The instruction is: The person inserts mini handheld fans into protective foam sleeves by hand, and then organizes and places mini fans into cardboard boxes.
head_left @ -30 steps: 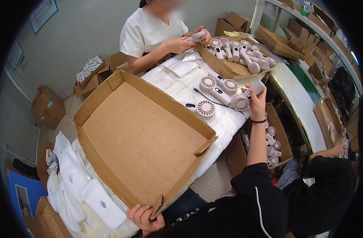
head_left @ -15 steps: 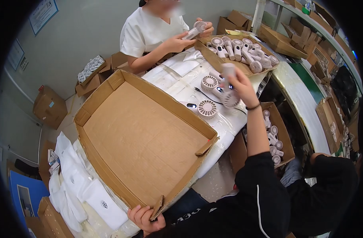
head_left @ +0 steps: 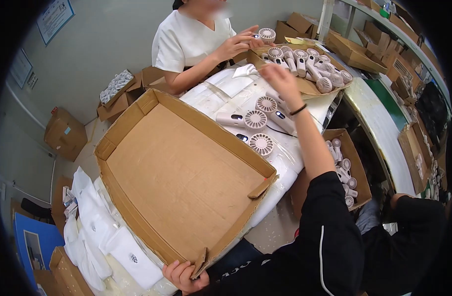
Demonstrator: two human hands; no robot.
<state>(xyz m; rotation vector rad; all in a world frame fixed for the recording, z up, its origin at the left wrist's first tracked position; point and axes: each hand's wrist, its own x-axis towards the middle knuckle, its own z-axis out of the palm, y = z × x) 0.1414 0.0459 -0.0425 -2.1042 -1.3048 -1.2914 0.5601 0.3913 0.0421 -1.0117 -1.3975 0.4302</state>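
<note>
My left hand [head_left: 185, 277] is closed on the near corner of a large shallow cardboard tray [head_left: 161, 238], beside a torn flap. My right hand [head_left: 281, 81] reaches over the far part of the table, close to a cardboard box [head_left: 312, 91] of handheld fans [head_left: 301, 66]. Its fingers are blurred but look stretched out, and I see nothing in them. Below that hand, several pale handheld fans [head_left: 255, 119] lie on the white table cover, some with lit displays. A dark cable [head_left: 281, 130] runs among them.
Across the table a person in a white top [head_left: 189, 44] holds a handheld fan [head_left: 267, 34]. An open box of fans [head_left: 361, 190] stands low at right, near another dark sleeve [head_left: 413, 222]. White cloth-like bags [head_left: 132, 256] lie at left. Shelving [head_left: 379, 19] stands at back right.
My right hand has left the fans on the table and moved up toward the far box. A fan now lies with its handle toward the left. My left hand stays on the tray.
</note>
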